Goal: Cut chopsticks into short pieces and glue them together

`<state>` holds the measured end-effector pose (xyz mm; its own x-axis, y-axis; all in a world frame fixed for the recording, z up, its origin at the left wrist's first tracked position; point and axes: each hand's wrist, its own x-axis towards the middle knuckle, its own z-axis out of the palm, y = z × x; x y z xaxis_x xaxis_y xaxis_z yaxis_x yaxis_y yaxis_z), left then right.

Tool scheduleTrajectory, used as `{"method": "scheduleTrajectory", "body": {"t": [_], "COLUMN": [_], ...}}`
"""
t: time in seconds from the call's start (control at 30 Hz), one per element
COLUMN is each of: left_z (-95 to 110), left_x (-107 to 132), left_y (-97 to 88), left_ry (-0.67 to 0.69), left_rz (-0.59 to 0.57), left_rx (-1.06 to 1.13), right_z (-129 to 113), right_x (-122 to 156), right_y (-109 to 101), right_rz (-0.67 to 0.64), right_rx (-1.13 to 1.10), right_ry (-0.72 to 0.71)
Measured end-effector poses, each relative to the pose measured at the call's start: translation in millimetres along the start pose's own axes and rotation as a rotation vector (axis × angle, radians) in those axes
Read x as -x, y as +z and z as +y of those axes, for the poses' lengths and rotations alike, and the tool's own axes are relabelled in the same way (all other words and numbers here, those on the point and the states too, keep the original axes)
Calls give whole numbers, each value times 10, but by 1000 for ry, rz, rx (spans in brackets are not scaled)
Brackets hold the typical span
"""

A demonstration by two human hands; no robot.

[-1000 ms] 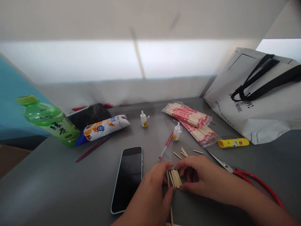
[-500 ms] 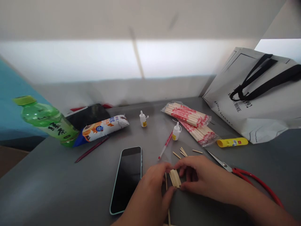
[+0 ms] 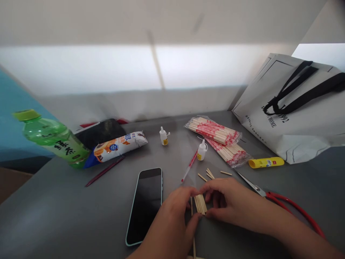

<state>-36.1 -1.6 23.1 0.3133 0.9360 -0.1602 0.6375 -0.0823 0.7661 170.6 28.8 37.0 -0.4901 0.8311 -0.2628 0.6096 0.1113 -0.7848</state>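
Several short wooden sticks (image 3: 201,204) lie side by side in a small flat row on the grey table. My left hand (image 3: 179,208) presses the row's left side and ends with thumb and fingers. From the other side my right hand (image 3: 225,199) pinches it, thumb at the near end and fingers at the far end. A longer thin stick (image 3: 193,241) runs beside my left thumb, partly hidden by that hand. Just beyond my hands are several loose cut sticks (image 3: 210,174), and a single one (image 3: 225,173) sits further right.
Red-handled scissors (image 3: 260,190) lie right of my right hand; a phone (image 3: 145,205) lies left. Behind stand two glue bottles (image 3: 201,151), a red pen (image 3: 189,166), packed sticks (image 3: 214,130), a yellow tube (image 3: 266,163), a white bag (image 3: 291,108), a snack packet (image 3: 118,147) and a green bottle (image 3: 56,140).
Both hands stay almost still around the row of sticks. The long stick beside my left thumb has shifted very slightly to the right.
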Motion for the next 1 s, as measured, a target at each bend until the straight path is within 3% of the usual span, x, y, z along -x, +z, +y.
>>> {"method": "scheduleTrajectory", "body": {"t": [0.3,1.0], "left_z": [11,4], "left_x": [6,-13], "left_y": [-10,-15], "left_ry": [44,-8], "left_rz": [-3,-54], "left_rx": [9,67], "right_z": [28,45], "right_x": [23,5], "right_y": [4,1], "right_rz": [-6,-9], "right_rx": [-8,63], "right_ry": [4,-10]}}
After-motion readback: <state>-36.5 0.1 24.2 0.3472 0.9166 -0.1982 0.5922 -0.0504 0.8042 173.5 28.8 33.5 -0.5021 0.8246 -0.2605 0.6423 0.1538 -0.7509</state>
